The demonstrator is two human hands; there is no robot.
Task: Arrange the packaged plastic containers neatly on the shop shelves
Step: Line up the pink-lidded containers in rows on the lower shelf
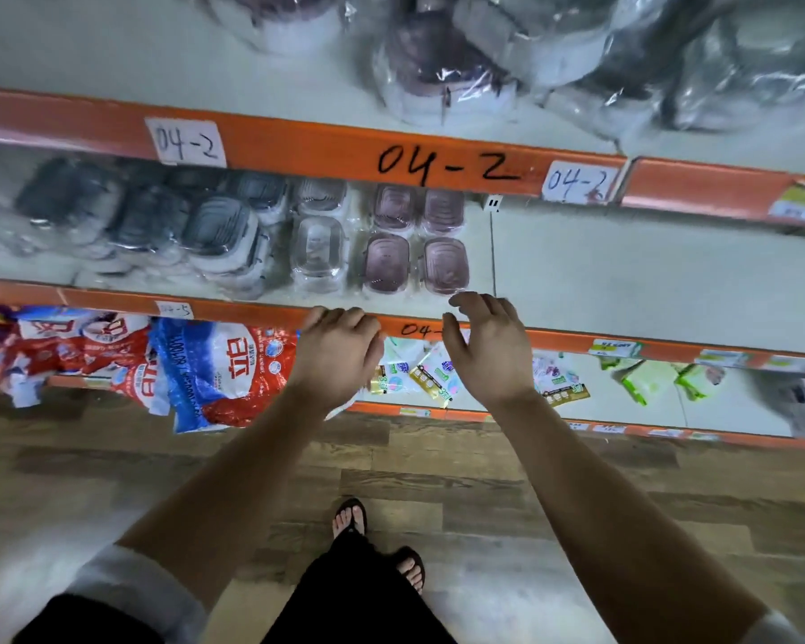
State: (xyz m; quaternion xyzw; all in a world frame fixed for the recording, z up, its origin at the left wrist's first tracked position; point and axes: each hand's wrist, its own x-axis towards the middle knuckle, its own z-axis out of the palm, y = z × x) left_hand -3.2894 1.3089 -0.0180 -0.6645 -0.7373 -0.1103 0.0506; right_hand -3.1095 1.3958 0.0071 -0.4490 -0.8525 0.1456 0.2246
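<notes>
Packaged plastic containers lie on the middle shelf (623, 276): pink-lidded ones (414, 262) in neat rows, clear ones (318, 253) to their left, and grey-lidded ones (215, 230) piled loosely further left. My left hand (338, 353) hovers at the shelf's orange front edge with fingers loosely curled, holding nothing. My right hand (486, 346) hangs just right of it, fingers relaxed and empty, right below the pink containers. Larger wrapped containers (442, 72) sit on the top shelf.
The middle shelf is bare to the right of the pink containers. Red and blue detergent bags (215, 369) hang over the lower shelf at the left, small green and white packets (647, 378) lie at the right. Wooden floor and my sandalled feet (377, 541) are below.
</notes>
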